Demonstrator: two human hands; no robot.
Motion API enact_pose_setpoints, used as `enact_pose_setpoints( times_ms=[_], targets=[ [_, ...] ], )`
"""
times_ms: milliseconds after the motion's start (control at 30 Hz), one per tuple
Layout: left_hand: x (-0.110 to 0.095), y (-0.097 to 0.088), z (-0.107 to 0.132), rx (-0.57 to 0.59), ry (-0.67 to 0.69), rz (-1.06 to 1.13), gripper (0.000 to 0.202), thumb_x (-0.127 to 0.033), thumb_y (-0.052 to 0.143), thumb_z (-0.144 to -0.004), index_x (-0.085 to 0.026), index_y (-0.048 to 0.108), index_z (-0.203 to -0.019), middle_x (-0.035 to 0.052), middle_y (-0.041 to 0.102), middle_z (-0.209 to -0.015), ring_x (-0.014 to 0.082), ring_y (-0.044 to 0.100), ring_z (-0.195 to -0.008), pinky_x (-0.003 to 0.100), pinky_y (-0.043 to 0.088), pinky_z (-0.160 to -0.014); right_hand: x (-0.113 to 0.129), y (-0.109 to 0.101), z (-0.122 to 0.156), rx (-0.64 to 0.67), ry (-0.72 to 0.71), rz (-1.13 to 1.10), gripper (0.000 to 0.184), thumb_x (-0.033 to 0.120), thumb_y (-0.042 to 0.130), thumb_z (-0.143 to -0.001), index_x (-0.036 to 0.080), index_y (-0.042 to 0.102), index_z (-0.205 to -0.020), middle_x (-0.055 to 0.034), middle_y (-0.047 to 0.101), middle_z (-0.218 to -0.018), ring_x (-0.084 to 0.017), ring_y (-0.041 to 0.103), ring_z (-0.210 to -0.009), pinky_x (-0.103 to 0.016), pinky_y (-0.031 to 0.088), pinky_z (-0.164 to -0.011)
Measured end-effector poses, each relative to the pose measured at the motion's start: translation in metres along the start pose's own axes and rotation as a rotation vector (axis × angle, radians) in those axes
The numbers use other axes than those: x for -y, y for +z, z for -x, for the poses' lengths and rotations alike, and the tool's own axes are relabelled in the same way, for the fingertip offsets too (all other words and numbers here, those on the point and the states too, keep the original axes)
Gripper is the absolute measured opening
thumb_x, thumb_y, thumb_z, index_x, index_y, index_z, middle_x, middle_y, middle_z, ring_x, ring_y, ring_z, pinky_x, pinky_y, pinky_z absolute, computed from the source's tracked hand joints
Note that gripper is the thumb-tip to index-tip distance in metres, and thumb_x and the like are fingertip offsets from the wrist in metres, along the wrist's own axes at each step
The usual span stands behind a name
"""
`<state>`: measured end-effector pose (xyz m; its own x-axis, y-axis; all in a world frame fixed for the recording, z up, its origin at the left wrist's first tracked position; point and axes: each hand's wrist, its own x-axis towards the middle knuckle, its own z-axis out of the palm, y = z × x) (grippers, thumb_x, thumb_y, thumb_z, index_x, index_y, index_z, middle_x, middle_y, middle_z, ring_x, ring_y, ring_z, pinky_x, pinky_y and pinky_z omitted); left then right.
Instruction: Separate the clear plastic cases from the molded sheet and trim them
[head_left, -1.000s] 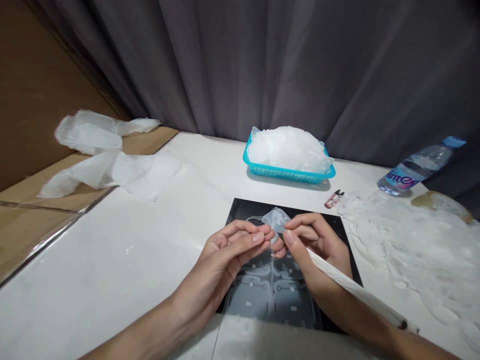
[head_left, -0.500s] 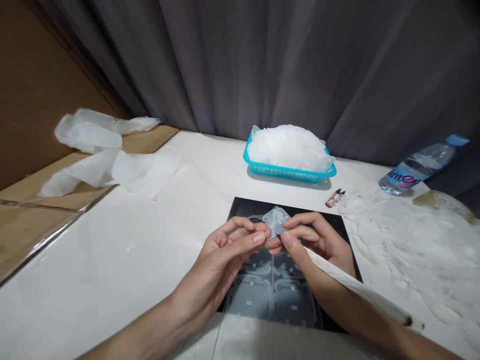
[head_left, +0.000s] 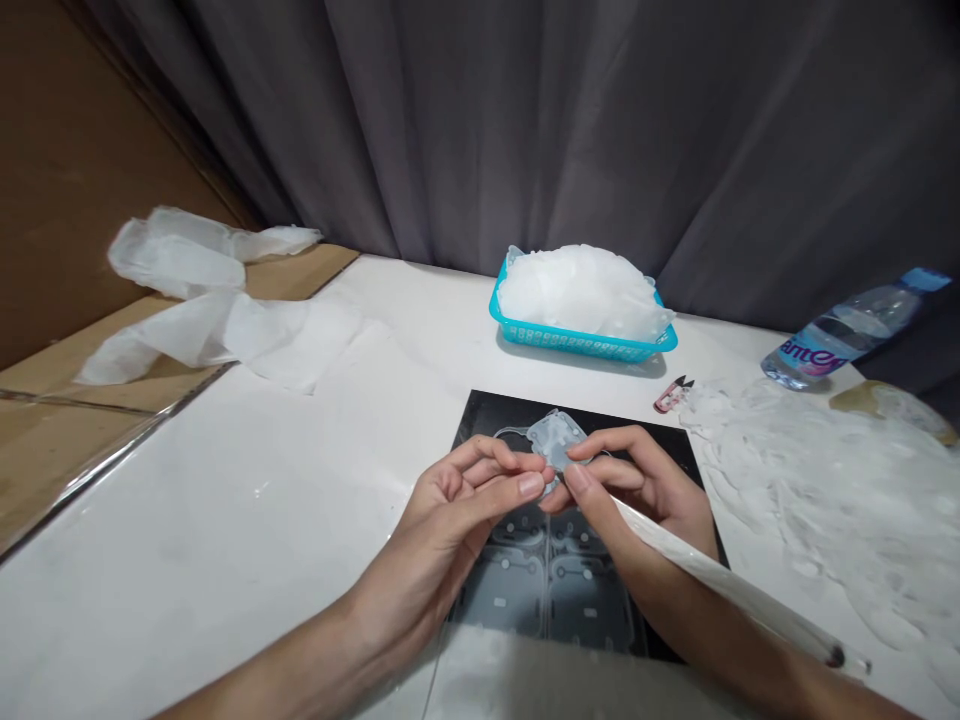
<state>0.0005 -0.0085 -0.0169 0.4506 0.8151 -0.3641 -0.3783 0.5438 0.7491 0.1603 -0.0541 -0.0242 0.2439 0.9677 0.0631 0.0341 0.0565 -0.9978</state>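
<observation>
A small translucent piece of soft plastic-like sheet [head_left: 557,436] is pinched between my two hands. My left hand [head_left: 461,515] grips its near left side between thumb and fingertips. On the other side, my right hand [head_left: 649,490] is closed on the piece with thumb and fingers. A white pen-like tool [head_left: 712,562] with a clear end rests along my right hand, pointing back toward my forearm. Beneath both hands lies a black board [head_left: 499,408], on which a clear sheet with rounded moulded outlines [head_left: 499,590] is spread. My fingertips hide the near edge of the piece.
A turquoise basket [head_left: 585,346] heaped with white translucent pieces stands behind the board. To the right are small thread snips [head_left: 672,395], a tilted water bottle [head_left: 844,335] and a spread pile of translucent pieces [head_left: 847,510]. Thin white wrapping [head_left: 217,330] lies over cardboard [head_left: 315,273] at left.
My hands and the translucent piece have shifted slightly to the right. More of the piece shows above my fingers. The pinch on it stays closed.
</observation>
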Motion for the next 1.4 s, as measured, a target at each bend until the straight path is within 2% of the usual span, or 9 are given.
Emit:
enact_pose_setpoints(
  times_ms=[333,633,833,967,1100,1200,1300,1400],
  targets=[
    [0.001,-0.003,-0.002,-0.004,0.003,-0.022,0.02,-0.016,0.085,-0.083,-0.019,0.065,-0.081,0.0016,0.079,-0.096,0.0114,0.072,-0.089,0.018,0.053,-0.086,-0.004,0.0,0.0,0.003,0.037,-0.006,0.011,0.032,0.069,-0.095,0.024,0.061,-0.099,-0.0008,0.08,-0.076,-0.016,0.076,-0.07,-0.026,0.059,-0.071],
    [0.003,-0.003,-0.003,-0.008,0.011,-0.019,0.018,-0.015,0.083,-0.084,-0.019,0.065,-0.082,0.0026,0.08,-0.099,0.0127,0.074,-0.092,0.019,0.054,-0.088,-0.013,-0.001,-0.001,0.007,-0.045,0.036,0.01,0.03,0.067,-0.096,0.024,0.062,-0.102,-0.0002,0.08,-0.079,-0.016,0.076,-0.073,-0.026,0.06,-0.073],
    [0.002,-0.004,-0.004,-0.017,-0.031,-0.027,0.018,-0.015,0.083,-0.084,-0.02,0.065,-0.084,0.0035,0.079,-0.105,0.0143,0.072,-0.104,0.02,0.052,-0.094,-0.018,-0.007,-0.005,-0.047,-0.119,0.054,0.012,0.032,0.069,-0.097,0.024,0.061,-0.102,-0.0004,0.08,-0.084,-0.014,0.076,-0.075,-0.023,0.058,-0.072],
    [0.001,-0.005,-0.005,-0.015,-0.036,-0.051,0.018,-0.018,0.084,-0.084,-0.02,0.066,-0.086,0.0041,0.079,-0.107,0.0159,0.07,-0.108,0.023,0.05,-0.098,-0.013,-0.009,-0.008,-0.036,-0.081,0.035,0.014,0.035,0.069,-0.096,0.023,0.062,-0.099,-0.0006,0.08,-0.082,-0.014,0.075,-0.074,-0.023,0.058,-0.072],
    [0.002,-0.006,-0.005,-0.003,-0.026,-0.049,0.019,-0.021,0.084,-0.084,-0.02,0.065,-0.086,0.0032,0.077,-0.104,0.0166,0.069,-0.104,0.025,0.048,-0.098,-0.007,-0.008,-0.01,0.031,-0.04,-0.01,0.016,0.036,0.067,-0.098,0.022,0.063,-0.092,-0.0005,0.078,-0.079,-0.013,0.074,-0.073,-0.022,0.057,-0.073],
    [0.001,-0.007,-0.006,0.004,-0.025,-0.05,0.017,-0.024,0.082,-0.086,-0.021,0.065,-0.085,0.003,0.076,-0.104,0.0178,0.068,-0.104,0.028,0.047,-0.099,-0.007,-0.008,-0.012,0.039,-0.006,-0.015,0.02,0.039,0.069,-0.097,0.022,0.063,-0.088,0.0013,0.074,-0.069,-0.011,0.069,-0.065,-0.019,0.053,-0.064],
    [-0.001,-0.008,-0.006,0.012,-0.007,-0.146,0.013,-0.031,0.076,-0.091,-0.021,0.07,-0.087,0.003,0.073,-0.103,0.0196,0.064,-0.105,0.03,0.044,-0.099,-0.008,-0.01,-0.013,0.051,0.042,0.011,0.025,0.044,0.069,-0.096,0.022,0.064,-0.085,0.0037,0.066,-0.06,-0.009,0.059,-0.056,-0.018,0.047,-0.056],
    [-0.002,-0.009,-0.007,0.064,0.024,-0.281,0.025,-0.043,0.066,-0.097,-0.02,0.077,-0.095,0.0046,0.07,-0.102,0.0218,0.061,-0.101,0.032,0.044,-0.097,-0.011,-0.011,-0.013,0.106,0.072,-0.04,0.028,0.047,0.068,-0.096,0.022,0.064,-0.085,0.0049,0.061,-0.055,-0.01,0.058,-0.053,-0.02,0.046,-0.055]
  ],
)
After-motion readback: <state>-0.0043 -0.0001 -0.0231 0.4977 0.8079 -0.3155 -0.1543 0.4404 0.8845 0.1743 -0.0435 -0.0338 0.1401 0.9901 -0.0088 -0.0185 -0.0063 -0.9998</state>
